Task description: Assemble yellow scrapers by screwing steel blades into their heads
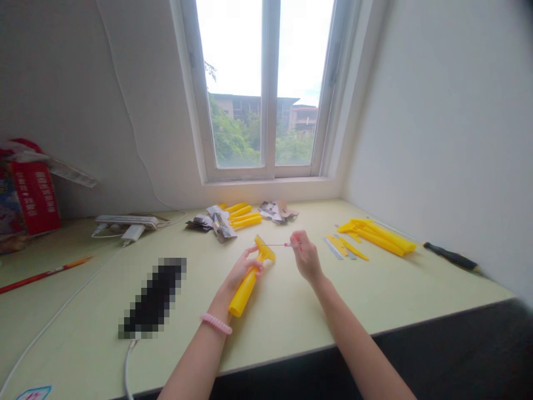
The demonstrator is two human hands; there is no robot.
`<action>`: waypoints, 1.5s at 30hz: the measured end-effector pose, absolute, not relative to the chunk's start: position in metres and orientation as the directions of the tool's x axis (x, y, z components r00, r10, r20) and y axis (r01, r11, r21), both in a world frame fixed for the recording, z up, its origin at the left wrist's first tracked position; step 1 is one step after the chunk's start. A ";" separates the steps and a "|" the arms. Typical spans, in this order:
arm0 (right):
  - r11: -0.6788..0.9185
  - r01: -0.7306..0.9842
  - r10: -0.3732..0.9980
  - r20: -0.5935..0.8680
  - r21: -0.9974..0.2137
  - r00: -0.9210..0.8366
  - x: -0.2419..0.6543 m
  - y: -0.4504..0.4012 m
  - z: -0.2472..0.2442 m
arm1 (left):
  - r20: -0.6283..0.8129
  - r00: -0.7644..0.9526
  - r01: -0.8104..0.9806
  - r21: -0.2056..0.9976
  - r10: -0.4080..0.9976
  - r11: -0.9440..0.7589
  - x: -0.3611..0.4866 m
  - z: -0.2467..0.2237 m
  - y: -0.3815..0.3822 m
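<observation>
At the left of the table [300,316] lies a red stick [45,275], and past it a power strip [125,221]. A dark, pixelated object [155,297] lies nearer, slanting away to the right. The left hand [245,270] is closed around the yellow scraper [245,290], holding it above the table's middle. The scraper's long axis runs diagonally: the round handle end points near and left, the wide head far and right. Beyond it lie wrappers and yellow handles [245,220]. A driver [287,244] lies almost level, its thin shaft pointing left to the scraper's head, across the scraper's axis. The right hand [306,255] is clamped on the driver's grip, fingers curled together. Right of that hand are flat blades [334,248], a yellow pile [381,236] and a black-handled tool [452,256], its handle pointing near and right.
</observation>
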State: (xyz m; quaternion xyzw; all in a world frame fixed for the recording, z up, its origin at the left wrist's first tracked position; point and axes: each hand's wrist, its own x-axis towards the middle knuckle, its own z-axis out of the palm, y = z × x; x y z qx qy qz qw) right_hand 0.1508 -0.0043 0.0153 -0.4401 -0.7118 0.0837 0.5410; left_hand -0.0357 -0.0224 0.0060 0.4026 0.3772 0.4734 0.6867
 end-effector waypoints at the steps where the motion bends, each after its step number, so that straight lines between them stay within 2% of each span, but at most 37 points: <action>1: 0.594 0.549 0.718 0.696 -0.589 -0.030 0.151 -0.004 0.015 | -0.144 0.261 -0.343 0.910 0.955 0.231 -0.036 0.007 -0.023; 6: 0.632 0.571 0.638 0.770 -0.524 -0.001 0.154 -0.001 0.013 | -0.149 0.261 -0.351 0.906 0.954 0.237 -0.035 0.011 -0.027; 9: 0.633 0.550 0.614 0.786 -0.545 0.071 0.153 -0.001 0.014 | -0.145 0.269 -0.360 0.902 0.952 0.239 -0.035 0.012 -0.029; 16: 0.640 0.474 0.649 0.756 -0.605 0.088 0.149 -0.008 0.018 | -0.155 0.271 -0.353 0.902 0.950 0.248 -0.034 0.011 -0.029; 20: 0.621 0.505 0.669 0.741 -0.599 0.055 0.149 -0.007 0.016 | -0.157 0.266 -0.343 0.907 0.951 0.245 -0.034 0.011 -0.029; 23: 0.614 0.556 0.654 0.755 -0.559 0.037 0.150 -0.007 0.016 | -0.153 0.274 -0.347 0.905 0.949 0.246 -0.034 0.011 -0.029; 28: 0.685 0.609 0.533 0.845 -0.400 -0.045 0.149 -0.005 0.018 | -0.153 0.259 -0.335 0.912 0.954 0.237 -0.034 0.010 -0.027; 30: 0.707 0.596 0.509 0.859 -0.382 -0.053 0.148 -0.004 0.018 | -0.157 0.255 -0.329 0.914 0.954 0.238 -0.034 0.009 -0.027; 39: 0.664 0.481 0.616 0.783 -0.572 0.080 0.147 -0.010 0.018 | -0.154 0.272 -0.339 0.908 0.950 0.244 -0.034 0.008 -0.026; 45: 0.646 0.509 0.631 0.773 -0.569 0.062 0.146 -0.008 0.018 | -0.149 0.272 -0.349 0.905 0.951 0.242 -0.034 0.010 -0.028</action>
